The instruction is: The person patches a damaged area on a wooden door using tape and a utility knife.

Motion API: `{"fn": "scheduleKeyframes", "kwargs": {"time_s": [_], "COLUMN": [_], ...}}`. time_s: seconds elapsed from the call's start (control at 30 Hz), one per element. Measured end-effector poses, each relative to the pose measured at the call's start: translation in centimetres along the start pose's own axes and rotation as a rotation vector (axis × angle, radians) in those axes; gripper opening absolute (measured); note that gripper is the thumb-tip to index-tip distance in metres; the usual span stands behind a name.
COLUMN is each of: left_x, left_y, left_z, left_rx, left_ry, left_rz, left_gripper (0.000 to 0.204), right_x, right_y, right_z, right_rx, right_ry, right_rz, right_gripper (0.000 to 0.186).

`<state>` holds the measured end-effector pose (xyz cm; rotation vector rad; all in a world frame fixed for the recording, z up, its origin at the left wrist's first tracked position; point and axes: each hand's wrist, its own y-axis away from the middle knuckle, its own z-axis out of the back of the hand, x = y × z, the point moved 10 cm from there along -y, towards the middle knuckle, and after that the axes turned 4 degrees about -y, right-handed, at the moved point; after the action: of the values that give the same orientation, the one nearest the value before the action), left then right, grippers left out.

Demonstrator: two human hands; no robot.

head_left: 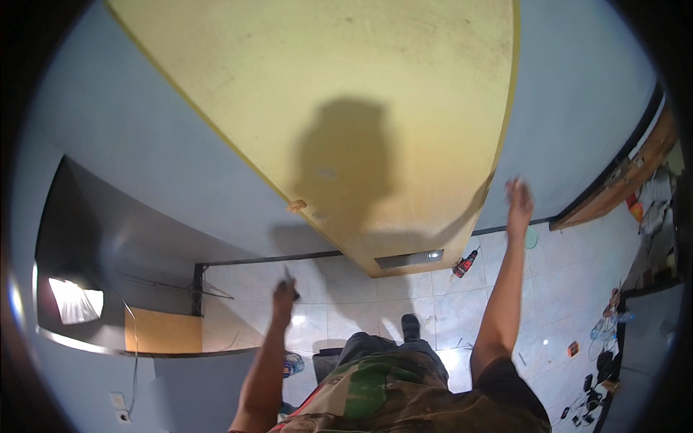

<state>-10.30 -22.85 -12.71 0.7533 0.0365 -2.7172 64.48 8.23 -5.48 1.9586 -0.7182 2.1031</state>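
My left hand (284,294) is closed on a dark-handled tool (292,287) with a thin tip pointing up, held out over the tiled floor. My right hand (518,198) is raised near the right edge of a yellow door (440,86), blurred, so its fingers are unclear. The door carries my head's shadow, a small tan piece (296,206) on its left edge, pale patches and a dark slotted opening (408,257) at the bottom. A red and black drill (465,263) lies or stands on the floor by the door's lower right.
Grey-blue walls (577,108) flank the door. A counter with an opening (86,216) is at left, a wooden door (628,177) at right. Cables, chargers and clutter (599,382) lie along the right on the tiles (545,303). A green round object (531,238) is by the wall.
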Motion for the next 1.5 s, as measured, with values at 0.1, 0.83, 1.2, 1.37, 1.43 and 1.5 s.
{"fn": "scheduleKeyframes", "kwargs": {"time_s": [0.1,0.83,1.2,1.37,1.43,1.5], "left_x": [-13.5,-17.8,-12.6,-13.0,-13.9,-17.5], "left_y": [-5.1,-12.1,-10.9,-8.4,-6.8,-4.6], "left_z": [16.8,36.3,41.4,43.8,44.4,43.6], "left_rx": [-0.384,-0.654,-0.694,-0.901,-0.959,-0.963], "left_ry": [0.439,1.097,1.004,0.654,0.689,0.754], "left_rz": [0.073,-0.437,-0.227,-0.178,-0.242,-0.347], "left_gripper": [0.046,0.029,0.041,0.048,0.046,0.044], "right_x": [21.0,31.8,40.9,42.9,43.2,42.8], "right_y": [-7.8,-0.1,14.6,22.8,26.0,28.5], "right_z": [-5.6,-4.3,-6.2,-4.0,-3.5,-2.3], "right_rx": [0.078,-0.209,-0.064,-0.196,-0.254,-0.305], "right_ry": [-0.223,-0.093,-0.151,-0.125,-0.141,-0.072], "right_rz": [0.232,0.452,0.433,0.464,0.409,0.417], "right_gripper": [0.073,0.052,0.045,0.046,0.05,0.053]}}
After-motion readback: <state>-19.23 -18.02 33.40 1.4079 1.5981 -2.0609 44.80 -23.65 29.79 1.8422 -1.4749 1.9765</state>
